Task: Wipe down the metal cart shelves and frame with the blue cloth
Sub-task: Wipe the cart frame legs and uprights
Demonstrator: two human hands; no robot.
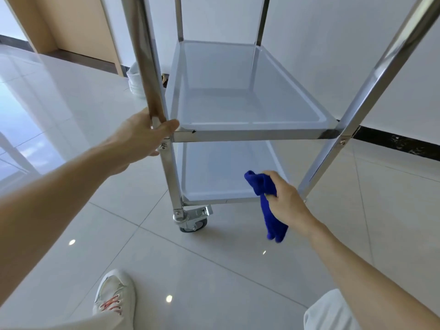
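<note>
A metal cart stands in front of me with a middle shelf (250, 134) and a lower shelf (214, 186), both tray-shaped and bare. My left hand (140, 136) grips the near-left upright post (147, 75) just where it meets the middle shelf's corner. My right hand (285, 201) holds a bunched blue cloth (262, 186) at the front right edge of the lower shelf. One end of the cloth hangs down below the shelf rim. The near-right post (371, 86) slants up to the right.
A caster wheel (192, 222) sits under the near-left post. A stack of white plates (135, 79) rests on the tiled floor behind the cart, near a wooden cabinet (78, 32). A white wall with a dark skirting (392, 144) runs along the right. My shoe (114, 298) is at the bottom.
</note>
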